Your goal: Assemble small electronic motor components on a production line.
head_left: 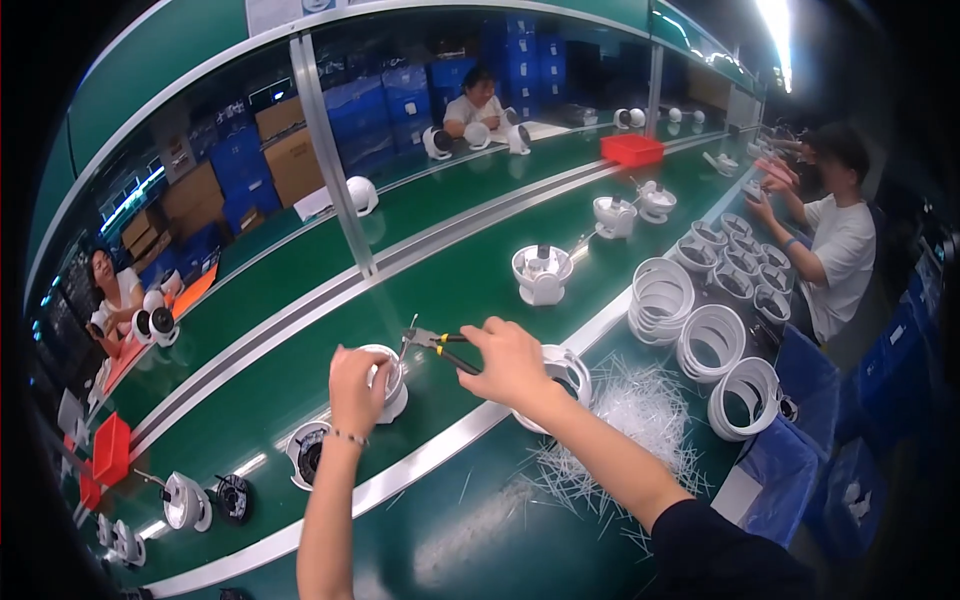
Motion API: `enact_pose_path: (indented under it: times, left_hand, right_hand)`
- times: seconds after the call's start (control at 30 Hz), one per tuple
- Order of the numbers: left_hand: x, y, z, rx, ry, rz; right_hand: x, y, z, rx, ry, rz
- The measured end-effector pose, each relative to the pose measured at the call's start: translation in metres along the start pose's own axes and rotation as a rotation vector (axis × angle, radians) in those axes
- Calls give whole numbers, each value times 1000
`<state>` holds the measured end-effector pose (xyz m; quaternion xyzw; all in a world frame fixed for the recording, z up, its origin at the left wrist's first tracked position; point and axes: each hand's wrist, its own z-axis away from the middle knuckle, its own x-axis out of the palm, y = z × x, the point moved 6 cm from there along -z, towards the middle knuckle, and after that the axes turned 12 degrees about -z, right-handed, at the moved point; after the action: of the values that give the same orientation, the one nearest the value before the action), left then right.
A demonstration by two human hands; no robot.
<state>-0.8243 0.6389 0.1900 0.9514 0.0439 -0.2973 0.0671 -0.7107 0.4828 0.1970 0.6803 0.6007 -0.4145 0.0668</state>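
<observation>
My right hand [508, 365] grips cutting pliers [447, 348] with yellow and black handles. The metal jaws are at a thin white strip, like a cable tie [404, 350], which sticks up from a white round housing [393, 402] on the green conveyor belt. At the near side of that housing, my left hand [355, 392] has its fingers curled over the rim; its fingertips are partly hidden. Just left of it stands another white housing with a black inner part [308, 455]. Behind my right hand, a white ring [566, 368] is partly covered.
A heap of thin white strips [645, 415] lies on the near table beside stacked white rings [712, 342]. Open housings [542, 272] stand farther along the belt. Red bins [632, 151] sit by the metal rail. Blue bins [775, 480] are at right. Several co-workers sit around the line.
</observation>
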Motion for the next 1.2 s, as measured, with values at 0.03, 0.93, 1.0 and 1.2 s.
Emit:
enact_pose_path:
  times: [0.03,0.93,1.0,1.2]
  left_hand:
    - [2,11,8,-101,9,114]
    - [-93,42,205,-219,-88,254]
    - [-115,-2,207,-330,-55,9]
    - [-171,-207,251,-674,61,-701]
  right_hand:
    - [-14,2,5,11,15,14]
    - [79,-120,110,-137,-581,-735]
    - [75,-107,114,-127,-535,-666]
    - [100,-151,197,-467,-796,-684]
